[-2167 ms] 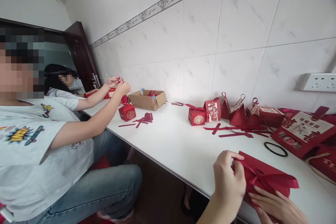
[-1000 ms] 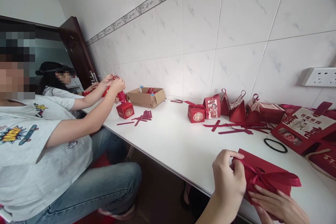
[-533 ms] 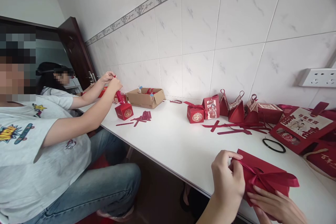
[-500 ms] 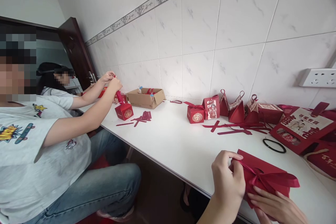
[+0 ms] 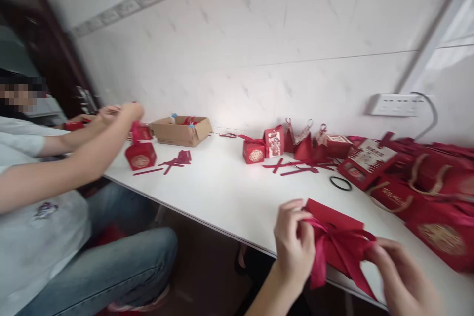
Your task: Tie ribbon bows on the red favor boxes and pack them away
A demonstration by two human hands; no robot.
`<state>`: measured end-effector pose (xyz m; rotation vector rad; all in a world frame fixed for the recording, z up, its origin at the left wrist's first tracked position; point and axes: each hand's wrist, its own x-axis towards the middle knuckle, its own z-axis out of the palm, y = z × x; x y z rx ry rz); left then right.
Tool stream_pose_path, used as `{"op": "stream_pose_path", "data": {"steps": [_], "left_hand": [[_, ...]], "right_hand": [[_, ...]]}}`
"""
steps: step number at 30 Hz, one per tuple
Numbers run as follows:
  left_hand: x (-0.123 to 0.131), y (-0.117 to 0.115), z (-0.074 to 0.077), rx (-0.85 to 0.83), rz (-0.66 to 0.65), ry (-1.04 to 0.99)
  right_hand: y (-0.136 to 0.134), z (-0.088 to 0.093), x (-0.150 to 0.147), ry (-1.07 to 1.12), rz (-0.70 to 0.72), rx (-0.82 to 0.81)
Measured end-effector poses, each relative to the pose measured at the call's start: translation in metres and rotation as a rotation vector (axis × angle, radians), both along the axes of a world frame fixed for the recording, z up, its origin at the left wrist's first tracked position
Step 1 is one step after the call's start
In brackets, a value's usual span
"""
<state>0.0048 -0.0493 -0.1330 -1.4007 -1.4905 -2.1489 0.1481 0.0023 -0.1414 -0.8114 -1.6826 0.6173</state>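
Observation:
A flat red gift box (image 5: pixel 333 217) lies at the near edge of the white table (image 5: pixel 229 192), with a dark red ribbon (image 5: pixel 342 252) tied across it. My left hand (image 5: pixel 294 244) is closed, pinching the ribbon at the box's left end. My right hand (image 5: pixel 402 271) is closed on the ribbon's right end, at the bottom right of the view. The ribbon's tails hang down between my hands. The picture is blurred by motion.
Several small red boxes (image 5: pixel 272 143) and ribbon strips (image 5: pixel 292 168) line the wall, with larger red bags (image 5: pixel 437 207) at right and a black ring (image 5: pixel 340 183). A cardboard box (image 5: pixel 181 130) stands farther left. A seated person's arms (image 5: pixel 74 158) reach over a small red box (image 5: pixel 139 154).
The view has swung to the right and blurred. My right hand has lifted from lying flat under the box and now grips the ribbon end; the ribbon tails hang lower.

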Motion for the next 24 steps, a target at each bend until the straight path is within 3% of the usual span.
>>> {"op": "stream_pose_path", "data": {"steps": [3,6,11,19,24], "left_hand": [[-0.002,-0.003,-0.001,0.006,0.021,-0.085],[-0.004,-0.004,-0.002,-0.003,0.000,-0.075],[-0.009,-0.007,-0.001,-0.020,-0.002,-0.062],[-0.009,-0.007,0.002,-0.075,-0.027,-0.091],[-0.014,-0.013,0.007,-0.148,-0.178,-0.093]], "right_hand": [[-0.013,0.010,-0.010,0.065,0.015,-0.144],[-0.023,0.013,-0.015,0.095,0.098,-0.141],[-0.027,0.016,-0.014,-0.062,0.025,-0.172],[-0.027,0.021,-0.017,-0.011,0.061,-0.140],[-0.029,0.025,-0.020,0.190,0.065,-0.329]]}}
